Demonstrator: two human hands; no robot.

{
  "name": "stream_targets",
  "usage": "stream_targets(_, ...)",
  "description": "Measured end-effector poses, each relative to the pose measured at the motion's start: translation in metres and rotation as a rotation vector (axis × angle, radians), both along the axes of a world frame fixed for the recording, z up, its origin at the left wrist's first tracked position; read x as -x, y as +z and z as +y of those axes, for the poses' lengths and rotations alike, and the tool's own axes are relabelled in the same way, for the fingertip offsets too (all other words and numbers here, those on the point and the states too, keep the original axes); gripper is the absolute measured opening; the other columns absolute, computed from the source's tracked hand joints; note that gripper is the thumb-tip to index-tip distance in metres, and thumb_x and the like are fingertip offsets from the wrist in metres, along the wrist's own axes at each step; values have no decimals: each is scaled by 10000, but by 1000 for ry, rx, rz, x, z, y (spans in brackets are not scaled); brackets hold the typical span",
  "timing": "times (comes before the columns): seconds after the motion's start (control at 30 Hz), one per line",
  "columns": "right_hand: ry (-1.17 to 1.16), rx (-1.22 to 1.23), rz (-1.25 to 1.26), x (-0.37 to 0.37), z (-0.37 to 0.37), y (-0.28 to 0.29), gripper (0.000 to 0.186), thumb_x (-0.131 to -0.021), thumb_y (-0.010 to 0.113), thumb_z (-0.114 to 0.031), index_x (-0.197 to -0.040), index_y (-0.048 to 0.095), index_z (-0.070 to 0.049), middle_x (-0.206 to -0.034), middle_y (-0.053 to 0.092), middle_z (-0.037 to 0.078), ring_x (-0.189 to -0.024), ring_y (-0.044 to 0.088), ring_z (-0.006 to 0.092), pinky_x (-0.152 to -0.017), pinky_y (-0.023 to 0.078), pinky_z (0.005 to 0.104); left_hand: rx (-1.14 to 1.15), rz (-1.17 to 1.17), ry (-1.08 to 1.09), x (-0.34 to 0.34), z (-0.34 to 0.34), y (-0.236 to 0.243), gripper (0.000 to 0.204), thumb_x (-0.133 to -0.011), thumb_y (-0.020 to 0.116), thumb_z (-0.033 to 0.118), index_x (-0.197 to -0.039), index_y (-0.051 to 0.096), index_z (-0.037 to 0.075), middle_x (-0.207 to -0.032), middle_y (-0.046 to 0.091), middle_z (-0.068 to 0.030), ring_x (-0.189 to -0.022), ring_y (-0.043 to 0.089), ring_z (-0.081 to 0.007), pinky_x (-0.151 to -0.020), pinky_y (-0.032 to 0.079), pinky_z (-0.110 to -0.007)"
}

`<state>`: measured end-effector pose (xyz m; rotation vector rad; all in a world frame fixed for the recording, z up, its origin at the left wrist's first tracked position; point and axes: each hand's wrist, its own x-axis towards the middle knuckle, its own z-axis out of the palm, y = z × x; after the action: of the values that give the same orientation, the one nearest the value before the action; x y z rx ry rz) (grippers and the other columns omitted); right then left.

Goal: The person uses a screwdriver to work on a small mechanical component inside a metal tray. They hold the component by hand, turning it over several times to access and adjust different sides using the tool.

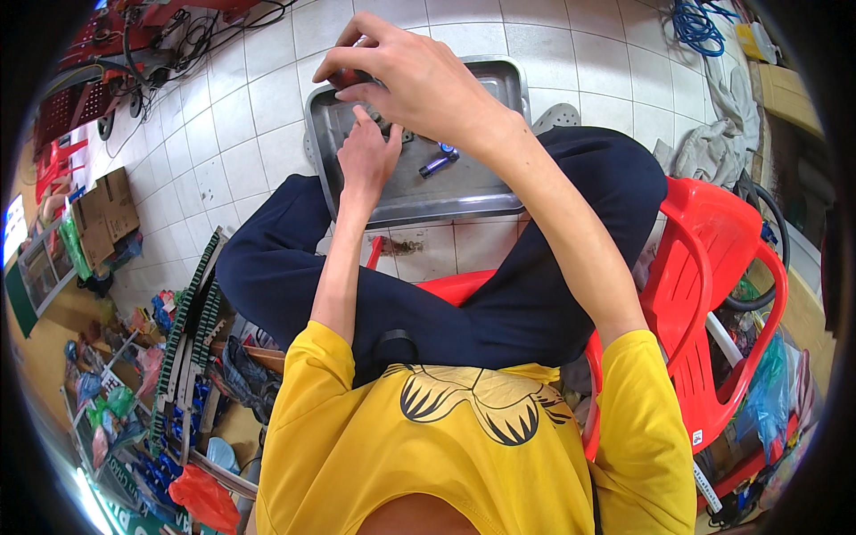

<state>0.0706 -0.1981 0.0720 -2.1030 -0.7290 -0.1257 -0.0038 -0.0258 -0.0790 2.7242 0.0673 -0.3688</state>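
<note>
A grey metal tray [428, 211] rests in front of me, level with my knees. Over its far left corner my right hand [401, 78] is curled around a dark red, rounded object [342, 78]; the fingers cover most of it, so its kind is unclear. Below it, my left hand [367, 159] reaches into the tray with index finger and thumb apart. Its fingertips are beside small dark metal parts [382, 125], partly hidden by both hands. To the right of these, a small purple-blue cylinder like a battery [439, 164] lies on the tray bottom, with another blue piece [448, 150] against it.
A red plastic chair [704, 294] stands close on my right. Grey cloth [720, 143] and a coiled blue cable [697, 31] lie at the far right. Red machinery with black cables [187, 36] is at the far left. Cardboard [105, 218] and cluttered bags [107, 401] fill the left side.
</note>
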Motion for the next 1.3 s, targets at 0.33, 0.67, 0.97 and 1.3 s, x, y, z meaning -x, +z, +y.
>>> stream_targets(0.33,20,-92,-45,-1,1,-4,178,-869,783,-240,-1034,752,-178,-1088,653,24,-926,713,243,-784,583,394,37,90,58,-2,-13,23,515,-970,581,422,-1349,607,74,-1267,663,-272,-1154,628,-473,-947,499,-574)
stream_targets(0.67,-68,-105,-151,-4,4,-6,157,-862,758,-191,-1019,757,-199,-991,682,-28,-935,697,220,-765,585,387,-13,-18,-2,2,-2,2,904,-970,613,506,-1483,324,-180,-1280,637,-344,-1061,687,-490,-901,542,-575)
stream_targets(0.97,-45,-55,-214,-4,6,-6,206,-849,785,-180,-1048,741,-158,-973,702,-6,-915,700,232,-754,574,363,-5,25,5,3,-2,1,902,-977,602,524,-1478,335,-176,-1307,625,-345,-1056,690,-493,-886,549,-577)
stream_targets(1.3,-37,-165,-31,-4,7,-7,257,-858,798,-151,-1098,709,-124,-973,697,51,-858,725,239,-755,593,369,-19,-26,-3,4,0,-4,897,-979,595,540,-1475,352,-167,-1275,644,-343,-1041,697,-492,-882,556,-570)
